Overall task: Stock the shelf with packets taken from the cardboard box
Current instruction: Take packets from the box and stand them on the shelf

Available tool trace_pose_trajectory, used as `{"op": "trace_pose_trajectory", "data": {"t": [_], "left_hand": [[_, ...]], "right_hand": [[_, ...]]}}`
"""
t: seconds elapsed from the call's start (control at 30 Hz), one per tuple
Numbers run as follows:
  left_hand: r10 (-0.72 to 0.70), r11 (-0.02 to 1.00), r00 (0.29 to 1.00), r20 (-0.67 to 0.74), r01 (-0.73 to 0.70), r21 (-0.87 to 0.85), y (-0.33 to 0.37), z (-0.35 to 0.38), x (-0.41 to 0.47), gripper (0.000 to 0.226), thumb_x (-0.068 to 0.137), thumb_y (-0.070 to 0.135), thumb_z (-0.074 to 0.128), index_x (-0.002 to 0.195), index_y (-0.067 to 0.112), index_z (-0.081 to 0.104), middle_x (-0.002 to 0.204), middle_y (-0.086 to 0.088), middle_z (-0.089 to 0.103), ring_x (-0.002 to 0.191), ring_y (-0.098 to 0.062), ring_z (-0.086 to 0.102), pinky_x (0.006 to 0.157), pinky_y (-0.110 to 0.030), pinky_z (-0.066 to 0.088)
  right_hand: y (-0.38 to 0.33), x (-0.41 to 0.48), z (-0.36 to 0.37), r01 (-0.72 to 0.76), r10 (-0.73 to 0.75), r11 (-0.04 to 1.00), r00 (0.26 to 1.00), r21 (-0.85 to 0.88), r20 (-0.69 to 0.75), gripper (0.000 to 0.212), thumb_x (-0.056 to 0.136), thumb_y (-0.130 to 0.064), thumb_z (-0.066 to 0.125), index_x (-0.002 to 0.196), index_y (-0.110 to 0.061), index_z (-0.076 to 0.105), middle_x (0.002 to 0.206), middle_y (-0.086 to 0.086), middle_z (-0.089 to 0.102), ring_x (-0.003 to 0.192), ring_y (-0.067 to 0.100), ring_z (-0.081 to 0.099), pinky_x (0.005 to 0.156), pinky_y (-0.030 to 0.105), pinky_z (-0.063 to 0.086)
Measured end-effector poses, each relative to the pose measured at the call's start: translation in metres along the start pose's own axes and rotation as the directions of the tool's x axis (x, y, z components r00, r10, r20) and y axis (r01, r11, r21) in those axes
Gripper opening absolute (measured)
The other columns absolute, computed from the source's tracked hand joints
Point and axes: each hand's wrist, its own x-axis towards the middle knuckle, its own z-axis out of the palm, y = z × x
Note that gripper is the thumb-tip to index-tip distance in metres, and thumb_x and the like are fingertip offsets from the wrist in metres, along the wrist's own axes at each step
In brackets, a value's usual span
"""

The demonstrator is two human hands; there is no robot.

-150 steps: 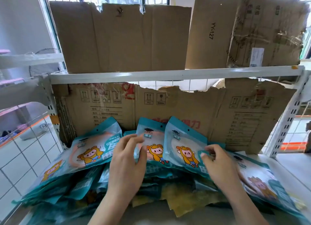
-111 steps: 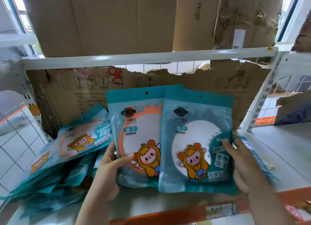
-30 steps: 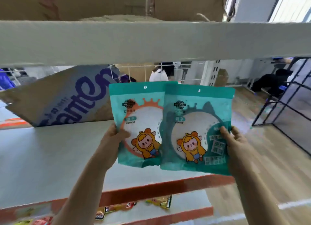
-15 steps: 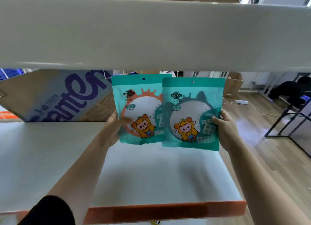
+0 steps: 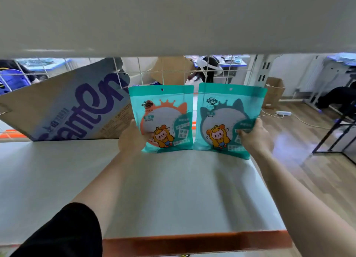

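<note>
Two teal mirror packets stand upright side by side at the back of a white shelf (image 5: 173, 195). My left hand (image 5: 131, 139) grips the left edge of the orange-rimmed packet (image 5: 163, 118). My right hand (image 5: 256, 137) grips the right edge of the dark-teal-rimmed packet (image 5: 227, 118). Both packets' bottom edges touch or nearly touch the shelf surface, close to the white wire grid (image 5: 173, 70) at the back. The cardboard box the packets came from is out of view.
A flattened cardboard sheet with purple lettering (image 5: 73, 104) leans against the grid at the back left. The shelf above (image 5: 173, 20) hangs low overhead. The shelf's orange front lip (image 5: 192, 241) is near me. Wooden floor and a black frame (image 5: 331, 137) lie to the right.
Both hands have pushed the two packets further back on the shelf and spread them apart, so they no longer overlap. My view has come closer under the upper shelf.
</note>
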Motion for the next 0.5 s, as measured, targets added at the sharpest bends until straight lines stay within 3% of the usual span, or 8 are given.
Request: {"op": "trace_pose_trajectory", "data": {"t": [0.1,0.2,0.27,0.37,0.5], "left_hand": [[-0.013,1.0,1.0,0.007,0.013,0.004,0.003,0.005,0.0,0.044,0.082,0.037,0.068,0.112,0.011,0.049,0.105,-0.004,0.063,0.084,-0.022,0.062,0.063,-0.032,0.044],[-0.026,0.982,1.0,0.019,0.029,-0.187,0.005,0.013,0.004,0.036,0.084,0.025,0.068,0.108,0.009,0.046,0.108,-0.006,0.064,0.063,-0.016,0.066,0.054,-0.03,0.052],[-0.042,0.961,0.999,0.008,0.043,-0.273,0.008,0.018,0.005,0.034,0.086,0.02,0.067,0.108,0.007,0.045,0.108,-0.011,0.064,0.064,-0.019,0.067,0.058,-0.032,0.056],[0.016,0.967,0.999,0.041,-0.005,-0.255,0.008,0.021,0.011,0.039,0.087,0.018,0.065,0.116,0.005,0.043,0.112,-0.013,0.063,0.067,-0.02,0.065,0.05,-0.02,0.047],[0.107,0.972,0.986,0.125,-0.077,-0.224,0.001,0.021,0.023,0.048,0.088,0.018,0.063,0.128,0.008,0.038,0.117,-0.011,0.058,0.066,-0.018,0.062,0.049,-0.018,0.047]], "right_hand": [[0.001,0.003,0.008,-0.035,0.019,0.981,0.996,0.191,0.084,0.028,0.09,-0.025,0.062,0.109,-0.017,0.042,0.114,0.01,0.061,0.095,0.032,0.063,0.074,0.048,0.056],[-0.005,0.005,0.013,-0.063,0.019,0.941,0.991,0.332,0.133,0.029,0.089,-0.021,0.061,0.111,-0.015,0.043,0.118,0.012,0.059,0.096,0.031,0.064,0.073,0.048,0.058],[-0.009,0.007,0.018,-0.068,0.024,0.937,0.991,0.342,0.132,0.03,0.089,-0.021,0.062,0.112,-0.013,0.043,0.118,0.014,0.059,0.097,0.032,0.063,0.073,0.048,0.058],[-0.012,0.011,0.022,-0.048,0.017,0.945,0.995,0.323,0.099,0.031,0.091,-0.02,0.06,0.112,-0.008,0.042,0.117,0.016,0.058,0.098,0.032,0.062,0.076,0.048,0.056],[-0.009,0.017,0.024,-0.036,0.031,0.937,0.999,0.346,0.02,0.032,0.092,-0.02,0.057,0.115,-0.006,0.04,0.117,0.015,0.056,0.1,0.029,0.058,0.078,0.044,0.055]]}}
